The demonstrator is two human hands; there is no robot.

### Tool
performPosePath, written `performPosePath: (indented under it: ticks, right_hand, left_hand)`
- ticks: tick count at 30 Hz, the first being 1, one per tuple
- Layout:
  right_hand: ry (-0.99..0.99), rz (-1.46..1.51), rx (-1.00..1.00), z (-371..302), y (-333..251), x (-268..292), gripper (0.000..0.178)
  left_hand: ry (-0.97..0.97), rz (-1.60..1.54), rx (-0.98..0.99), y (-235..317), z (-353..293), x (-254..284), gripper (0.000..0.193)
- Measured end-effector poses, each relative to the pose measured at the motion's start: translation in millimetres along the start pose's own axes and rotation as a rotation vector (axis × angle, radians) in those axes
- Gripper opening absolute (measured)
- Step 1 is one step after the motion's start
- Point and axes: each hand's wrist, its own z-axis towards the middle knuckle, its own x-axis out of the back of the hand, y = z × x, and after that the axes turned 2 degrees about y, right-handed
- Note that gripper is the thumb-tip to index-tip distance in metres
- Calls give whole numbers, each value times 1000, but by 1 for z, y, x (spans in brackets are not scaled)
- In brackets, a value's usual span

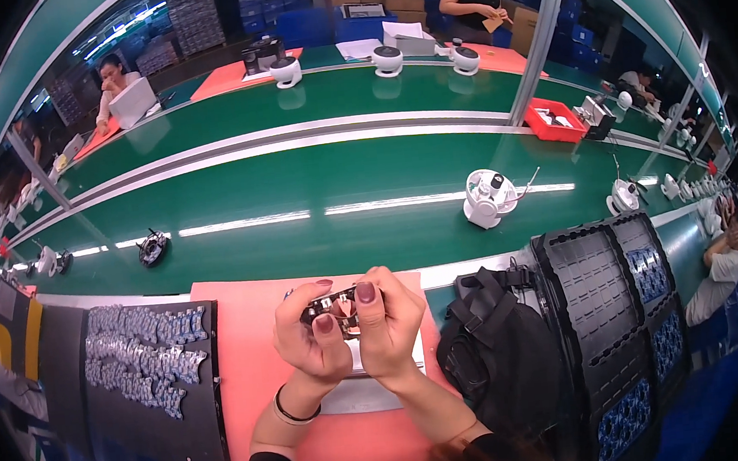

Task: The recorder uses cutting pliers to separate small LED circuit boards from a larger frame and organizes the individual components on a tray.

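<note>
A small black electronic part (335,302) with pale spots and an opening in its middle is held up between both hands, above the pink mat (317,455). My left hand (304,335) grips its left side, thumb raised on the near face. On the right side, my right hand (387,324) closes round the part with its thumb pressed on top. Fingers cover much of the part, so its full shape is hidden. Beneath my wrists lies a flat grey and white item (360,396), partly covered by my hands.
Left of the mat, a dark board (142,430) bears rows of small silvery-blue parts (144,352). To the right are a black bag (504,350) and black compartment trays (595,299). On the green belt (318,243) sit a white device (489,197) and a black round part (154,247). People work beyond.
</note>
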Motion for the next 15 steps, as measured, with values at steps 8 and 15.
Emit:
performPosePath:
  ticks: [8,15]
  right_hand:
    - [171,-159,378,0,2,-1,39]
    - [120,-139,500,2,-1,-2,42]
  left_hand:
    - [55,-422,378,3,-14,-22,56]
    - [93,-465,342,-10,-13,-12,73]
